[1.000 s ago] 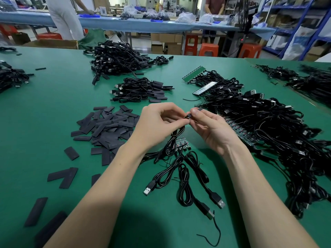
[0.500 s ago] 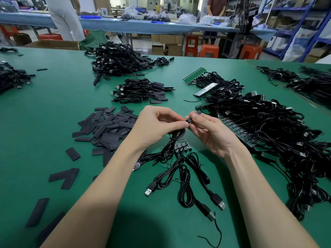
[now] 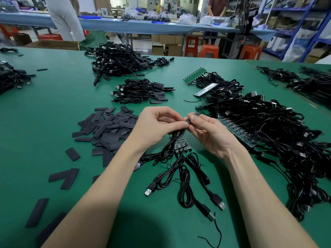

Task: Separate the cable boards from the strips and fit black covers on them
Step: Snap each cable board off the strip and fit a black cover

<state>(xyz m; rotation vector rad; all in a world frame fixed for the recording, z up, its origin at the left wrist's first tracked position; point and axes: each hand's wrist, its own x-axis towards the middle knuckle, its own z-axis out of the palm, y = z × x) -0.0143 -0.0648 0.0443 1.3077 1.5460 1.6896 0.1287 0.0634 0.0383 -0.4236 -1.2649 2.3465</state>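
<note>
Over the middle of the green table, my left hand (image 3: 157,127) pinches a black cable (image 3: 174,140) just below its board end. My right hand (image 3: 209,133) pinches a black cover (image 3: 194,116) at that same end; the board inside is hidden by fingers and cover. Below the hands lies a short strip of boards (image 3: 182,144) with several USB cables (image 3: 186,187) still attached. A pile of loose black covers (image 3: 107,127) lies to the left. Long board strips with cables (image 3: 238,133) lie to the right.
Heaps of covered cables lie behind the hands (image 3: 143,92) and farther back (image 3: 118,63). A big tangle of cables (image 3: 279,136) fills the right side. Stray covers (image 3: 64,178) dot the front left. Another bench with people stands beyond the table's far edge.
Both hands have stayed close together at the cable end, with small finger movements working the cover. The view has shifted slightly; nothing on the table has moved.
</note>
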